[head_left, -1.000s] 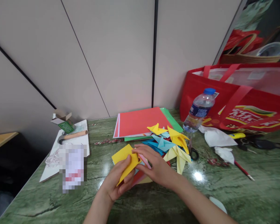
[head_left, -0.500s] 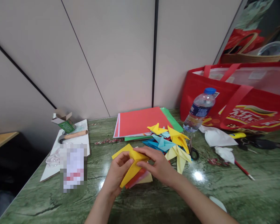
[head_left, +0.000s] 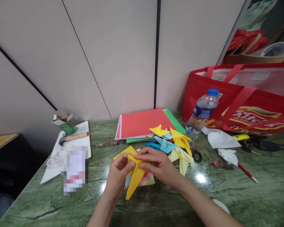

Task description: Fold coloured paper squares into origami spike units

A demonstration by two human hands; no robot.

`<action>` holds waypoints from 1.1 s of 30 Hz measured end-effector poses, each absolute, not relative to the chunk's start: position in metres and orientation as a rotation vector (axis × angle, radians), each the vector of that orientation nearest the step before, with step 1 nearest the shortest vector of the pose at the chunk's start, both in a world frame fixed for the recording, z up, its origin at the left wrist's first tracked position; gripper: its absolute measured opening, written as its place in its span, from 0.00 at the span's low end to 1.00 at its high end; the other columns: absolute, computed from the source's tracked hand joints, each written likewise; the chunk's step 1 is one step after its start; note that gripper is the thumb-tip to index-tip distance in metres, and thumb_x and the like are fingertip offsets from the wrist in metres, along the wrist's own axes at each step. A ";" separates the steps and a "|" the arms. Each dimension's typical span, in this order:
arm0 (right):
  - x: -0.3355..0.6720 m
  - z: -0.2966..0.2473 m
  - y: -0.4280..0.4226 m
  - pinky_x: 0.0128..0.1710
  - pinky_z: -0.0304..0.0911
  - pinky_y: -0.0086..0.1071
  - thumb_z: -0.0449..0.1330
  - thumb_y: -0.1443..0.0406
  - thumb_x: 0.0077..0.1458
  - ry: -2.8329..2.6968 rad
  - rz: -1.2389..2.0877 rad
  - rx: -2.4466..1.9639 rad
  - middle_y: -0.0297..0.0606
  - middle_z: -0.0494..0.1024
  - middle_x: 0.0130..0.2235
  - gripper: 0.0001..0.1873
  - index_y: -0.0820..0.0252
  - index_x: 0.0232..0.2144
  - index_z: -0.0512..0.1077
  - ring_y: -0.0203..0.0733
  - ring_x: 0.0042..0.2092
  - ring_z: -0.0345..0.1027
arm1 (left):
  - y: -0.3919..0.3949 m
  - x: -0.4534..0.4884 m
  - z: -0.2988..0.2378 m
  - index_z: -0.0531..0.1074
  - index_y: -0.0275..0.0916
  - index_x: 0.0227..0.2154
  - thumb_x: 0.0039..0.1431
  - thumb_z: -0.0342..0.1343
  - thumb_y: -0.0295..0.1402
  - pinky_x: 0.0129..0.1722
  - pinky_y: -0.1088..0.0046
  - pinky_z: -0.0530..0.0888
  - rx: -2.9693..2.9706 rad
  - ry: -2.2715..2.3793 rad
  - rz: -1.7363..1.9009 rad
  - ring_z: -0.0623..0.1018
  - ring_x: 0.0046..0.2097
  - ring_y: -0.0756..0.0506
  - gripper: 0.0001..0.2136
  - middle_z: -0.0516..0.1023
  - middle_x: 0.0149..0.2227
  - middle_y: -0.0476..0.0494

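Between my two hands is a folded piece of yellow paper (head_left: 135, 178), its narrow point hanging down toward me. My left hand (head_left: 120, 171) pinches its left upper part with thumb and fingers. From the other side my right hand (head_left: 157, 164) grips the top and right part, thumb in front. Beneath lies a pile of coloured paper sheets (head_left: 149, 180), partly hidden by my hands. Just beyond my right hand sit several folded paper shapes: yellow ones (head_left: 181, 138), blue ones (head_left: 165, 145) and a pale yellow one (head_left: 182, 157).
Red and green sheets (head_left: 142, 123) lie against the wall. Scissors (head_left: 197, 155), a water bottle (head_left: 202, 112), white tissues (head_left: 222, 138), a red pen (head_left: 247, 171) and a red bag (head_left: 241, 97) are on the right. A hammer (head_left: 75, 137) and green box (head_left: 67, 126) lie left.
The yellow paper has turned so its lower point hangs more steeply and looks narrower. My right fingers have shifted slightly left along its top edge. More of the pile shows beneath.
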State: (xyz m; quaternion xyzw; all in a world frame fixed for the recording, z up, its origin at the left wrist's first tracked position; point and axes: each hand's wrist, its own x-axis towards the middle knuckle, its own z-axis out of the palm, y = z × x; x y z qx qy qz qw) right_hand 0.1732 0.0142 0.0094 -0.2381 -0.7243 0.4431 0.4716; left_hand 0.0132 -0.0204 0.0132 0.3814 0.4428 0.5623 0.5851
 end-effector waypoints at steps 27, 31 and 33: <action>0.171 0.013 0.013 0.38 0.65 0.33 0.61 0.65 0.49 -1.664 1.200 -0.644 0.37 0.76 0.33 0.06 0.54 0.32 0.77 0.41 0.40 0.68 | -0.022 0.015 0.013 0.73 0.36 0.24 0.43 0.60 0.25 0.32 0.79 0.72 1.304 1.249 1.415 0.75 0.30 0.50 0.03 0.75 0.26 0.48; 0.171 0.012 0.015 0.38 0.65 0.33 0.61 0.66 0.48 -1.646 1.185 -0.636 0.36 0.77 0.31 0.05 0.55 0.29 0.77 0.40 0.38 0.69 | -0.021 0.015 0.014 0.74 0.37 0.23 0.44 0.59 0.24 0.32 0.79 0.72 1.368 1.235 1.412 0.75 0.31 0.50 0.03 0.76 0.27 0.48; 0.172 0.012 0.016 0.38 0.65 0.33 0.61 0.66 0.48 -1.630 1.187 -0.653 0.36 0.77 0.31 0.04 0.55 0.29 0.77 0.40 0.38 0.69 | -0.021 0.015 0.014 0.75 0.38 0.25 0.45 0.59 0.24 0.34 0.78 0.72 1.409 1.216 1.404 0.75 0.32 0.50 0.04 0.77 0.28 0.47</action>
